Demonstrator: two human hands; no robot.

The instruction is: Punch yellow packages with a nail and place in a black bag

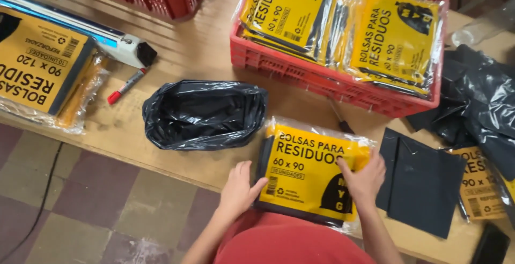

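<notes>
2 hands grip our yellow packet (308, 175) (clear-wrapped) on the table (204, 44): left hand (237, 188) clasps its left edge, right hand (363, 177) pinches its right edge.

Small packing workshop, seen from above. Long wooden workbench (204, 44) over a checkered tile floor (91, 199). Red plastic crate (322, 79) at the bench's far edge, full of sealed yellow-labelled bag packs (394, 33). Heat sealer (80, 31) w/ a red marker (126, 86) near the left end; folded black bags (424, 181) toward the right end.
</notes>
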